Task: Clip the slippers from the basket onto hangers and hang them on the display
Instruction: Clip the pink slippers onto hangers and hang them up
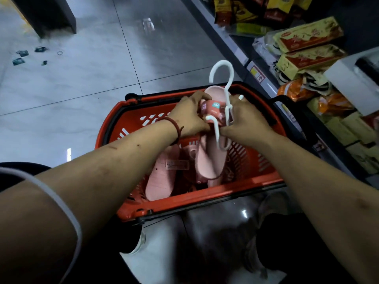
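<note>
Above the red basket (205, 198), with loose pink slippers (162, 175) at six o'clock inside it, my left hand (188, 117) curls around one decorated slipper (211, 107) while my right hand (246, 121) pinches the white hanger (227, 111) against it, hook toward twelve.

I see a pale grey tiled floor (82, 78), glossy, with dark grout lines running across it. An orange basket (205, 198) sits on the tiles, close against the foot of a low shelf (231, 46) on my right. Far left, a few dark scraps (22, 53) lie scattered on the floor, with a thin ring (59, 52) just beside them. On the shelf, yellow-and-red boxes (307, 34) are stacked, with orange packets (295, 90) below them and dark bags (246, 11) farther along.
</note>
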Demonstrator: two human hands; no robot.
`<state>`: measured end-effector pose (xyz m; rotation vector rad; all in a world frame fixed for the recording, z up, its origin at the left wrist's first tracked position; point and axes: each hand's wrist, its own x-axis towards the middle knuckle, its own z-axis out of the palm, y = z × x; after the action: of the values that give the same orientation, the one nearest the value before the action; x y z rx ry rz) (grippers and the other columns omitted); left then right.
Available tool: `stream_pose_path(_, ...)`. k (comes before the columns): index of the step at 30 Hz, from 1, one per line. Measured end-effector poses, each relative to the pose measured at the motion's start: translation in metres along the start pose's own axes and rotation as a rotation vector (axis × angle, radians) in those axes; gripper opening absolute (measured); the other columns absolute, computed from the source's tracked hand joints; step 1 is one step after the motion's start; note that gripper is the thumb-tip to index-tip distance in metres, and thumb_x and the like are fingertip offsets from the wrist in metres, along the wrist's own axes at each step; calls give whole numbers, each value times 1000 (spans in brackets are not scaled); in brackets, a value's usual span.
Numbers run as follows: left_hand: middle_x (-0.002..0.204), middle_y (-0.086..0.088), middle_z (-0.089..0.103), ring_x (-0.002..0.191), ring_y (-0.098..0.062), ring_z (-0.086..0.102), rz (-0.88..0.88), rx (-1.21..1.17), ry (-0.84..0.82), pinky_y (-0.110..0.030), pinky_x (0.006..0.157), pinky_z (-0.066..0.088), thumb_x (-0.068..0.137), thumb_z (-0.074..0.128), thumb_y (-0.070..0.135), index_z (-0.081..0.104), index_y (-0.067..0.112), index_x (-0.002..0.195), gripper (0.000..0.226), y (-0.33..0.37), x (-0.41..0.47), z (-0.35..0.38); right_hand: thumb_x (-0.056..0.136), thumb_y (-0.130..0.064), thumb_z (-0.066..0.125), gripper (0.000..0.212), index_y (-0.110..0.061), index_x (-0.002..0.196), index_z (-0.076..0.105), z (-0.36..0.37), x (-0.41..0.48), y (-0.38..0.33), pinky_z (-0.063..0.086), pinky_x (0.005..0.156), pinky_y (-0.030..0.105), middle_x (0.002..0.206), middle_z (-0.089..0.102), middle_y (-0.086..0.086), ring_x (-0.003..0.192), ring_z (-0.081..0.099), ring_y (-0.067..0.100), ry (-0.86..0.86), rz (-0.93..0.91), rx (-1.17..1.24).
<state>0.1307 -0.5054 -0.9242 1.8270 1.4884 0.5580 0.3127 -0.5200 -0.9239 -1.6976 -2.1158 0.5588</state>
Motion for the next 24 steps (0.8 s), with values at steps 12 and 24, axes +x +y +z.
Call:
stream_pose_path(12, 103, -13, 67, 80, -26, 55, -265, 449, -568, -31, 68, 44, 93, 62, 26, 66, 7, 116, 30, -100, 41, 88, 71, -28, 76, 43, -22, 90, 38, -5, -1, 57, 42, 64, 34, 98, 41, 0, 79, 58, 36, -102, 49, -342)
stream_pose_path(24, 93, -6, 75, 77, -27, 72, -488, 107, -567, -37, 67, 62, 68, 62, 53, 73, 22, 95, 42, -132, 71, 143, 72, -25, 79, 43, -23, 87, 39, 27, -2, 74, 32, 54, 27, 98, 41, -2, 67, 47, 17, -198, 190, -260)
